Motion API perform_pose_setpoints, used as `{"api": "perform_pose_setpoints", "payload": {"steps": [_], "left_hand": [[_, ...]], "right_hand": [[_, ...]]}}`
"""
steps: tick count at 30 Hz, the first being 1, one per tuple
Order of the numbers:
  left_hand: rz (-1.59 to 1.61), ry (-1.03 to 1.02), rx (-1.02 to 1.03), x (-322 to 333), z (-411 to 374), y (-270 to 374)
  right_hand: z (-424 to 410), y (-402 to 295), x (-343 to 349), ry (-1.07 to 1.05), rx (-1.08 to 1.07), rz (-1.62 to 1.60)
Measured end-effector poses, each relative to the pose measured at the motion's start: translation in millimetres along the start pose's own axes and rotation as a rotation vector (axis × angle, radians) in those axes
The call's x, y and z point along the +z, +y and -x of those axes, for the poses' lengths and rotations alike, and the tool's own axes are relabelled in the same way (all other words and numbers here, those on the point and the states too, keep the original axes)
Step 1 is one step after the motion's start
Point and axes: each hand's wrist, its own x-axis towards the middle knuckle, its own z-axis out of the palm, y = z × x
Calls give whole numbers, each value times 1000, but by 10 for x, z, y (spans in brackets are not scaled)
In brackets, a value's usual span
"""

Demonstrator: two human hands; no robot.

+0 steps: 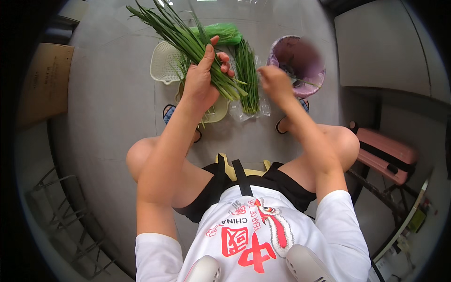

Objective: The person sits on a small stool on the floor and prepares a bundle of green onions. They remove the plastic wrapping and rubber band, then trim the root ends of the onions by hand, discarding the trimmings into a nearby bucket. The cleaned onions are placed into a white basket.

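Observation:
My left hand (206,72) grips a thick bunch of garlic chives (183,38), its leafy ends fanning out to the upper left and its pale cut ends pointing to the lower right. Fingers curled and slightly blurred, my right hand (276,83) hovers by the near left rim of a waste bin (270,58) with a purple liner. Whether anything is pinched in it cannot be made out. Between my hands, another bundle of chives (248,81) lies on clear plastic film (239,114) on the floor. Under my left forearm, a yellowish basin (220,112) is partly hidden, with some loose stalks over it.
Behind the bundle lies a green plastic bag of greens (227,33). A white perforated basket (160,67) stands to the left. The yellow stool (230,169) is under me. A cardboard box (49,81) is at far left, a pink suitcase (385,155) at right.

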Motion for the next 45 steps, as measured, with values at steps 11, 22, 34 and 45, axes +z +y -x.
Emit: {"api": "perform_pose_setpoints", "payload": {"steps": [11,22,34,45], "left_hand": [[-131,302,-93,15,98,47],[-150,340,-31,91,37,-46],[-226,380,-107,102,-25,-93],[-428,232,-449,202,128,-294]], "right_hand": [[1321,1093,1697,-585,843,-27],[1307,905,1962,-449,984,102],[981,65,977,120,1302,-1219],[772,-1020,-386,362,756,-1193]]}}
